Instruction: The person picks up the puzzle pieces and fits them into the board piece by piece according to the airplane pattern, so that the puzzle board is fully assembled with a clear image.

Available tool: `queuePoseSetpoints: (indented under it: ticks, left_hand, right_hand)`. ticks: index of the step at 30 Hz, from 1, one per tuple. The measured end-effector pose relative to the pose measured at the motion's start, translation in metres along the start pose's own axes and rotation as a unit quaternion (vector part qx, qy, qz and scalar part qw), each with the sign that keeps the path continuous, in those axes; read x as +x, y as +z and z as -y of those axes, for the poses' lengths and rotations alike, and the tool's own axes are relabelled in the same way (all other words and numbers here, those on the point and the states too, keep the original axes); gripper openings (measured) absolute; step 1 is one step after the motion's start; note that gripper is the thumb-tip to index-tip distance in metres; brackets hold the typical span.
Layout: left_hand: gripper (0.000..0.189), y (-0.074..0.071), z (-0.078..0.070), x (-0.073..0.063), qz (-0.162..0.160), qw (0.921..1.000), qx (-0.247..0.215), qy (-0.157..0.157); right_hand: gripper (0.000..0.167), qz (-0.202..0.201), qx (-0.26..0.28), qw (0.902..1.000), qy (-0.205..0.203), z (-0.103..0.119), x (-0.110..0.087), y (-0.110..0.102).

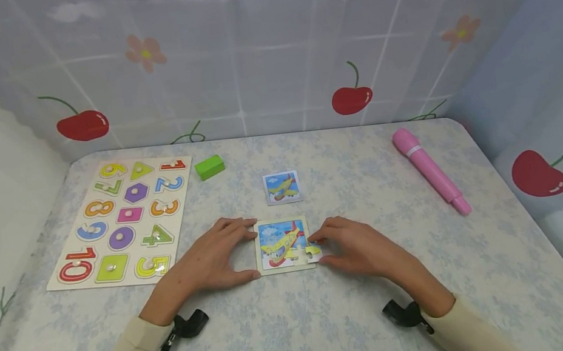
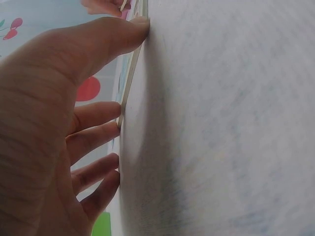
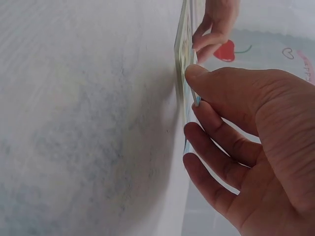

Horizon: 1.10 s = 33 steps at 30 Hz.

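A small square jigsaw board (image 1: 258,259) with an airplane picture lies at the middle of the table. My left hand (image 1: 212,260) rests against its left side, thumb at the lower corner and fingertips at the upper one. In the left wrist view the thumb (image 2: 118,34) touches the board's edge. My right hand (image 1: 361,245) pinches a puzzle piece (image 1: 313,251) between thumb and index finger. This piece overlaps the lower right corner of the board, tilted in the right wrist view. The other right fingers (image 3: 216,162) are spread beside the board.
Behind the board lies a small airplane picture card (image 1: 282,188). A green block (image 1: 210,167) sits to its left, near a number-and-shape peg board (image 1: 120,222). At the right lies a pink wand-shaped object (image 1: 431,171). A patterned curtain (image 1: 240,53) hangs behind the table.
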<state>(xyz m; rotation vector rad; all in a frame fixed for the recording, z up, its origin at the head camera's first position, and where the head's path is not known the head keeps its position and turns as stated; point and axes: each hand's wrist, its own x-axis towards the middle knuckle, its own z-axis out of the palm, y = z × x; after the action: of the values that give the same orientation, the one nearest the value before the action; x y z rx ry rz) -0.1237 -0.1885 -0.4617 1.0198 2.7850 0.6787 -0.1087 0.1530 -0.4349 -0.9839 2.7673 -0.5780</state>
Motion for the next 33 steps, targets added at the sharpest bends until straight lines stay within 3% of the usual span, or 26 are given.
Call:
queuePoseSetpoints:
  ticks: [11, 21, 33]
  left_hand:
    - [0.071, 0.0, 0.001, 0.001, 0.003, 1.0, -0.005, 0.002]
    - [0.071, 0.001, 0.002, 0.0, -0.001, 1.0, 0.001, 0.002]
    - [0.07, 0.0, 0.0, 0.001, 0.002, 1.0, -0.004, 0.0]
  right_hand:
    - [0.043, 0.018, -0.008, 0.9998, -0.005, 0.007, 0.012, 0.002]
    - [0.044, 0.009, -0.004, 0.9998, -0.02, 0.009, 0.017, 0.007]
    - [0.023, -0.002, 0.005, 0.9987, -0.051, 0.01, 0.017, 0.009]
